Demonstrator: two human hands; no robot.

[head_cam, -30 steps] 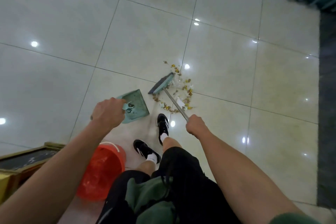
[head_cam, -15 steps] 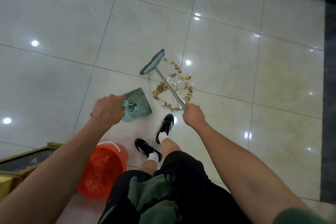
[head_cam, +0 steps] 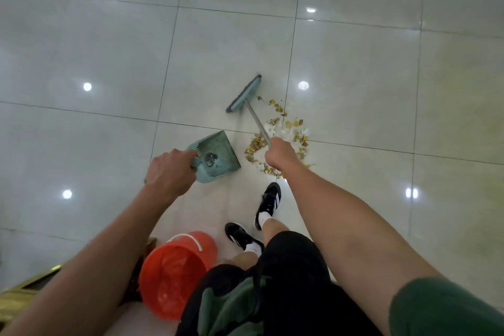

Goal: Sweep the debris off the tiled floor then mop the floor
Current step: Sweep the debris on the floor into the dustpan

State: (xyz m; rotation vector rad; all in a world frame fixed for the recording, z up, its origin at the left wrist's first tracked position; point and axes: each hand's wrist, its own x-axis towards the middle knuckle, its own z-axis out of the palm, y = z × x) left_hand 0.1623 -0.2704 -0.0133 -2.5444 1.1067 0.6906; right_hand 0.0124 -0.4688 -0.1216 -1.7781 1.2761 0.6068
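Note:
A pile of yellow-brown scraps and white bits, the debris [head_cam: 283, 128], lies on the glossy tiled floor [head_cam: 354, 76]. My right hand [head_cam: 279, 154] grips the metal shaft of a teal broom [head_cam: 244, 97], whose head sits beyond and left of the pile. My left hand [head_cam: 171, 172] holds the handle of a teal dustpan [head_cam: 218, 153], which rests on the floor just left of the debris with its mouth facing the pile. A dark clump lies inside the pan.
An orange bucket [head_cam: 174, 273] with a white handle stands by my left leg. My two black shoes [head_cam: 268, 204] are just behind the pile. A gold-edged piece of furniture [head_cam: 24, 292] is at the lower left.
The broom head swung from the near left of the pile out to its far side and stays there. The dustpan stayed in nearly the same place. The camera tilted, shifting the view.

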